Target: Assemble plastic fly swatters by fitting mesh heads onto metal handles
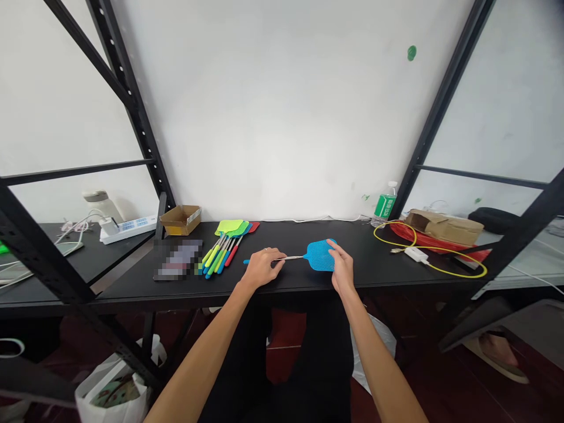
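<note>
My left hand (263, 267) closes around the shaft of a blue plastic fly swatter (319, 255), near its blue handle end, and part of the handle is hidden by my fingers. My right hand (342, 267) grips the swatter's mesh head from the right side. The thin metal shaft runs level between my hands, just above the black table top (352, 276). To the left of my left hand lies a fanned pile of several fly swatters (224, 247) with green, yellow, blue and red handles.
A pixelated, blurred object (178, 259) lies left of the pile, behind which stands a small cardboard box (180, 220). At the right are a water bottle (384, 205), yellow cable (440, 264), white charger (415, 254), red bag (423, 238) and cardboard package (445, 228). Black shelf uprights (141, 129) frame the table.
</note>
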Demonstrator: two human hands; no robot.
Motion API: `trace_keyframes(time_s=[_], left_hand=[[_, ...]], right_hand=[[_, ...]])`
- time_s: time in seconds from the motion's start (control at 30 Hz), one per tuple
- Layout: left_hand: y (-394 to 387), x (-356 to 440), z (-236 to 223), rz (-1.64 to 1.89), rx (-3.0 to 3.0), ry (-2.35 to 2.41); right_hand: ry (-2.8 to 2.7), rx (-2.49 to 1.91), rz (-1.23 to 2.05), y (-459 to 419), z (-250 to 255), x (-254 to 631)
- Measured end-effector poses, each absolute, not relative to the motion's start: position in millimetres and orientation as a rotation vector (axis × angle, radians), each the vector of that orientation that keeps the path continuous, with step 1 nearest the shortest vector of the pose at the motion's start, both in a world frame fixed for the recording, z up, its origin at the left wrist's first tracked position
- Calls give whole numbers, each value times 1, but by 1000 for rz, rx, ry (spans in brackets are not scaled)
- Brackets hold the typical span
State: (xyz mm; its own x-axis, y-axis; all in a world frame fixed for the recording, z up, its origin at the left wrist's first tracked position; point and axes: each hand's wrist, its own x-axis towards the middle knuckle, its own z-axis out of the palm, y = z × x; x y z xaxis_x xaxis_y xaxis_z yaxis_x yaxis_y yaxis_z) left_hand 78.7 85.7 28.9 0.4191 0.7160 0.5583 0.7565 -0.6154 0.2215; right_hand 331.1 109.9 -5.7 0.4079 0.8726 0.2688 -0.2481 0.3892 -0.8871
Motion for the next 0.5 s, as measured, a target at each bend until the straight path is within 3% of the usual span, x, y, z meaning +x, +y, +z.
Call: trace_keyframes(time_s=[0.5], left_hand=[[88, 81, 26, -1012, -2542, -1410]], right_hand=[[-715, -851, 943, 108, 7, 358]])
